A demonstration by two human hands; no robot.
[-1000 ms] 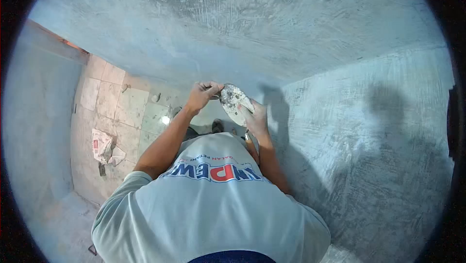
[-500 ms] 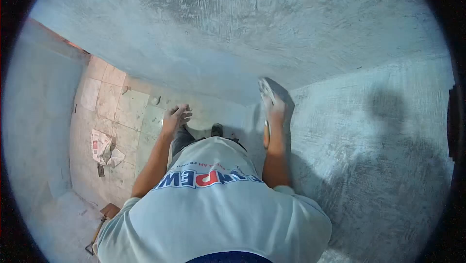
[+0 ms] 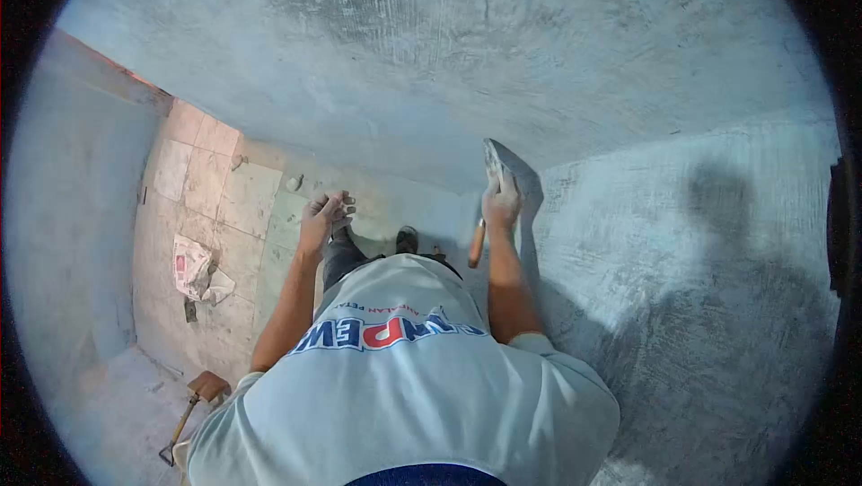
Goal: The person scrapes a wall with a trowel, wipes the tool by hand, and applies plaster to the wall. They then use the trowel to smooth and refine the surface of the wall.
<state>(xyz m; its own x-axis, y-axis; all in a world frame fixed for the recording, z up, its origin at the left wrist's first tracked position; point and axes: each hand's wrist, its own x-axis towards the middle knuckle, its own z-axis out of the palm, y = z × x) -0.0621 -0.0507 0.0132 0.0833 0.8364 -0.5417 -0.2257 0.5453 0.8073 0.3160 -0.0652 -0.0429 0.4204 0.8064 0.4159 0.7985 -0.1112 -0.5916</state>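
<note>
My right hand [image 3: 503, 203] is closed around a plastering trowel, near the corner where two walls meet. Its wooden handle [image 3: 477, 244] sticks out below the hand, while the whitish, smeared blade [image 3: 491, 159] points up toward the front wall, seen nearly edge-on. My left hand [image 3: 328, 215] hangs above my leg with loosely bent fingers, slightly apart, and nothing shows in them. Whitish dust coats both hands. Ahead is the plastered front wall [image 3: 386, 82], streaked with darker grey patches.
A second plastered wall [image 3: 628, 217] rises on the right, carrying my shadow. On the tiled floor [image 3: 242, 190] lie a crumpled printed bag [image 3: 191, 266] and a small pale lump [image 3: 294, 183]. A shovel [image 3: 208, 385] lies at lower left. My shoe [image 3: 407, 239] stands near the wall's foot.
My right hand has turned and moved slightly down, swinging the trowel's handle out to the left. My left hand stays almost where it was. The view has shifted a little, showing more shovel.
</note>
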